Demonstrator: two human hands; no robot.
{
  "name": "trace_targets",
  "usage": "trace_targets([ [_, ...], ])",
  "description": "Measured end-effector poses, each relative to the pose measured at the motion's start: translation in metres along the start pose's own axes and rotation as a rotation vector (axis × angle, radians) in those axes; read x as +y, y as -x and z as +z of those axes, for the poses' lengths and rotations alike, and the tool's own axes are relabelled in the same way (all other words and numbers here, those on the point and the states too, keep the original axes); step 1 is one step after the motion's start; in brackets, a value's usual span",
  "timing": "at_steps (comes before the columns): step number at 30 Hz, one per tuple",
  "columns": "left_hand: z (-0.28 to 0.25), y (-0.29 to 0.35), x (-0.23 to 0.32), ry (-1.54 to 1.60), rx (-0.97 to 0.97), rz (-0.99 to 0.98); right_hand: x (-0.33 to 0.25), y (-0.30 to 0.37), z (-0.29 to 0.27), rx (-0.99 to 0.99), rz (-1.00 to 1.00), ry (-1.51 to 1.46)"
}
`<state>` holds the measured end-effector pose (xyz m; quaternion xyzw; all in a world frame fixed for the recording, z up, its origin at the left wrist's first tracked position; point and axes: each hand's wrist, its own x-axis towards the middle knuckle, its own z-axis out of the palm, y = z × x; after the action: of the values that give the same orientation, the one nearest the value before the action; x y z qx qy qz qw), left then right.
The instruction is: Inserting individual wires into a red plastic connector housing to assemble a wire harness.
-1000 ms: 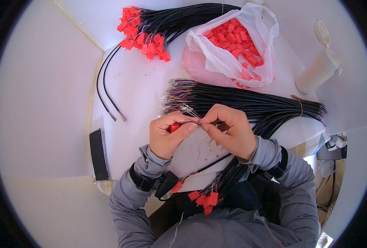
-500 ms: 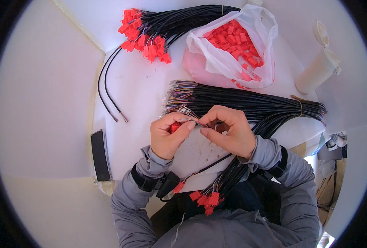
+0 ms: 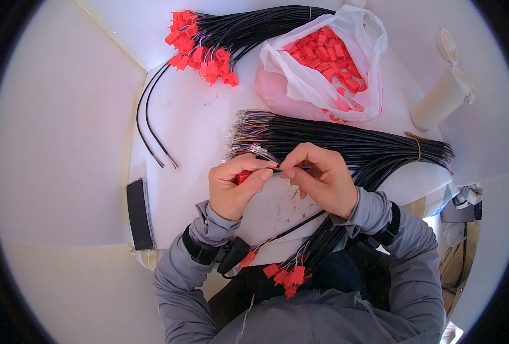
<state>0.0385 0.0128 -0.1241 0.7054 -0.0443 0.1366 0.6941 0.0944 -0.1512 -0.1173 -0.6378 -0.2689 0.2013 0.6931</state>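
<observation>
A red plastic connector housing (image 3: 242,176) sits in the curl of my left hand (image 3: 230,188), whose thumb and forefinger are pressed together on thin wire ends (image 3: 275,168). Closed in a pinch beside it, my right hand (image 3: 325,179) grips the wires of a black cable; its fingertips nearly meet those of my left. How far any wire goes into the housing is hidden by my fingers. Just beyond both hands lies a thick bundle of black cables (image 3: 334,140), its bared, coloured wire ends with metal tips (image 3: 246,132) pointing left.
A white plastic bag (image 3: 277,94) holds loose red housings (image 3: 326,54). Behind it lies a cable bundle with red connectors (image 3: 211,66). More connectored cables (image 3: 291,276) hang over the near edge. Two loose cables (image 3: 146,114), a black rectangular object (image 3: 140,215) and a lidded white container (image 3: 442,98) stand around.
My right hand has shifted slightly, its fingers drawn closer together at the wires. My left hand keeps its place with the red connector housing.
</observation>
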Motion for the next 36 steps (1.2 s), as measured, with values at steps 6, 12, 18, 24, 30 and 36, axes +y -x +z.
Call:
trace_targets([
  [6,0.001,0.0,0.0,0.016,0.019,-0.014,0.005,-0.001,0.001,-0.004,-0.131,0.148],
  [12,0.001,0.0,0.001,-0.024,0.01,-0.027,0.006,-0.002,0.001,0.03,-0.145,0.195],
  [18,0.0,0.002,0.001,-0.034,-0.011,-0.058,0.003,0.0,0.002,0.033,-0.117,0.174],
  [24,0.0,0.002,0.005,-0.042,-0.013,-0.101,0.005,0.0,0.001,0.023,-0.058,0.08],
  [30,-0.003,0.003,0.002,-0.069,-0.02,-0.079,0.011,0.001,0.002,0.033,-0.092,0.017],
  [36,-0.002,0.003,0.006,0.006,-0.029,-0.156,0.004,0.001,0.001,-0.001,-0.065,0.064],
])
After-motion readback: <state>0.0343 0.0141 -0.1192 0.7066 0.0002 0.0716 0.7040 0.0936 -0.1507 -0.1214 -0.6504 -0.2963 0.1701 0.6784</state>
